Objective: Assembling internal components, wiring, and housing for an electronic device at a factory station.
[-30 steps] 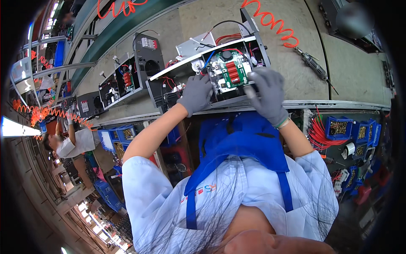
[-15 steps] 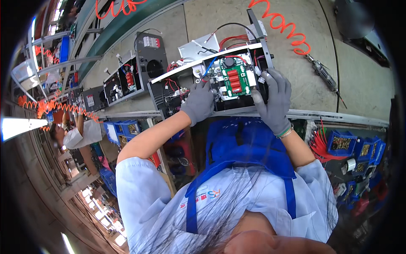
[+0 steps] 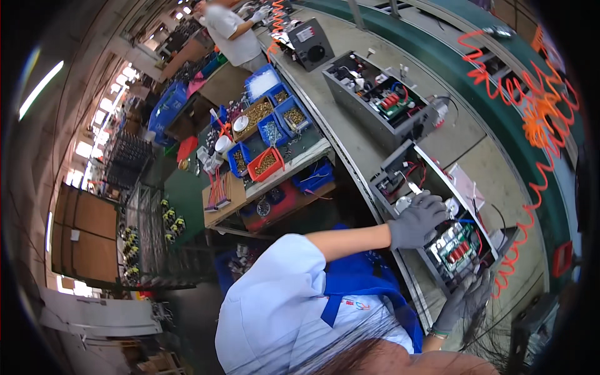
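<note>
An open grey metal power-unit case [image 3: 449, 180] lies on the bench to my right, wires and parts showing inside. A green circuit board [image 3: 445, 248] with red components sits near its closer end. My left hand [image 3: 420, 220], in a grey glove, reaches over the case's near side; its fingers are stretched and slightly bent beside a round silver part [image 3: 451, 207]. At the end by the board, my gloved right hand [image 3: 465, 297] touches the case with its fingers extended. Strands of hair partly cover it, and its fingertips are hard to make out.
Farther along the bench stand a second open case [image 3: 381, 94] and a dark grey unit [image 3: 311, 45]. On the left, a side table holds blue bins [image 3: 270, 131] and a red bin [image 3: 265, 164] of small metal parts. Orange coiled hose [image 3: 522, 240] hangs at right. A person [image 3: 228, 31] works beyond.
The view has swung left, so the case and hands now appear at the right and the side table shows. My left hand stays over the case, my right hand at its end.
</note>
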Tool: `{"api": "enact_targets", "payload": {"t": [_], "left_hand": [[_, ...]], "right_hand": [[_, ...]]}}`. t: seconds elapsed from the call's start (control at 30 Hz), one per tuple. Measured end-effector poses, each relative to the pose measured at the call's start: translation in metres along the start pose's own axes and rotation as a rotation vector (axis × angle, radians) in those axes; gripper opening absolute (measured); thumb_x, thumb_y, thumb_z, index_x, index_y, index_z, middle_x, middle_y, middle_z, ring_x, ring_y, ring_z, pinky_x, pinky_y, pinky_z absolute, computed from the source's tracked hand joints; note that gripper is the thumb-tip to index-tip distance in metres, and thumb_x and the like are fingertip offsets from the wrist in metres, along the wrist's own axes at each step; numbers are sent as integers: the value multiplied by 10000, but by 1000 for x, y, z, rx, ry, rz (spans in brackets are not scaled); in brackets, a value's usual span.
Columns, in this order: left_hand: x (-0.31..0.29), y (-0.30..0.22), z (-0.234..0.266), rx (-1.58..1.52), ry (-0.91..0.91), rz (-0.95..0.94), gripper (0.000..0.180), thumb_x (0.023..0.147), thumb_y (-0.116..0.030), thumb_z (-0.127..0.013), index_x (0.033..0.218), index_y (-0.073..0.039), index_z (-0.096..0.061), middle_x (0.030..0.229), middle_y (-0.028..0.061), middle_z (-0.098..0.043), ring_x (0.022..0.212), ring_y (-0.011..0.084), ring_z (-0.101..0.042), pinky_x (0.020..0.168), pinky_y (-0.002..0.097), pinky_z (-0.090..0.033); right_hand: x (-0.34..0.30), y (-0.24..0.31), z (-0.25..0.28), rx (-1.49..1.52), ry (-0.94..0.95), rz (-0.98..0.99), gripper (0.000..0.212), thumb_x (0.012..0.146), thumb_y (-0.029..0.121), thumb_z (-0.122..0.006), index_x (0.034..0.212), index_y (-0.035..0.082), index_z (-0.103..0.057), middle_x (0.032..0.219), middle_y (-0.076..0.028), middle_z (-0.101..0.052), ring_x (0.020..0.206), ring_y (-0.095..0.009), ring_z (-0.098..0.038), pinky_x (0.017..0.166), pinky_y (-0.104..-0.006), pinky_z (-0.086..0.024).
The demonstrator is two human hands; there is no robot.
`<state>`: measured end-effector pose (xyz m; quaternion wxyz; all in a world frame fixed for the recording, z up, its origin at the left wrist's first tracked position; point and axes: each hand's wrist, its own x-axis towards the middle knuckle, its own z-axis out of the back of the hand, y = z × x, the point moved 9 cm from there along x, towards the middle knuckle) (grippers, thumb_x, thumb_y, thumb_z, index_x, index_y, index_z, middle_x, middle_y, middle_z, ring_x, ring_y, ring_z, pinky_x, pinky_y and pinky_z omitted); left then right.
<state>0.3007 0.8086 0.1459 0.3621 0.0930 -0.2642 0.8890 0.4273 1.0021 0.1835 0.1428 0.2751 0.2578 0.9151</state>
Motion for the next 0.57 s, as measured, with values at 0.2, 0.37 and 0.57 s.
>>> {"api": "enact_targets", "payload": {"t": [0.2,0.37,0.57], "left_hand": [[-88,141,81,41,-233,385,384,768,-256,-642,1134,-147,-603,1195,78,-567,1208,287,-469,1039,451,-321],[-163,308,161,156,-405,446,393,802,-318,-640,1106,-69,-616,1096,152,-619,1064,341,-565,956,452,-421],[-287,596,316,303,-633,1019,573,770,-343,-737,1227,-38,-574,1253,201,-584,1171,347,-542,1024,427,-401]], "right_hand": [[25,100,-68,50,93,179,397,969,210,-516,1257,-64,-526,1311,-226,-500,1207,-345,-487,1021,-423,-385],[35,209,-152,350,140,66,387,950,165,-524,1254,-75,-507,1342,-245,-458,1225,-367,-458,1021,-443,-368],[47,308,-237,495,258,137,527,971,347,-525,1286,-74,-482,1374,-239,-417,1234,-357,-461,1021,-430,-392]]}}
